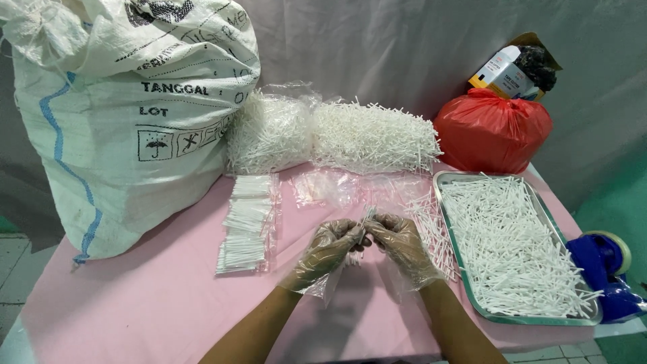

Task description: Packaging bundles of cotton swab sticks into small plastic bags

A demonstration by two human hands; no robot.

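Note:
Both of my hands wear thin clear plastic gloves and meet over the pink table (155,303). My left hand (328,251) and my right hand (402,245) pinch together a small bunch of white cotton swabs (366,217) with a clear little bag around it. A metal tray (450,180) full of loose white swabs lies just right of my right hand. Filled clear packets of swabs (247,222) lie in a row left of my left hand.
A large white woven sack (128,114) stands at the back left. Two big clear bags of swabs (337,135) sit at the back, with empty clear bags (323,187) in front. A red plastic bag (492,131) and a blue tape dispenser (603,266) are at the right.

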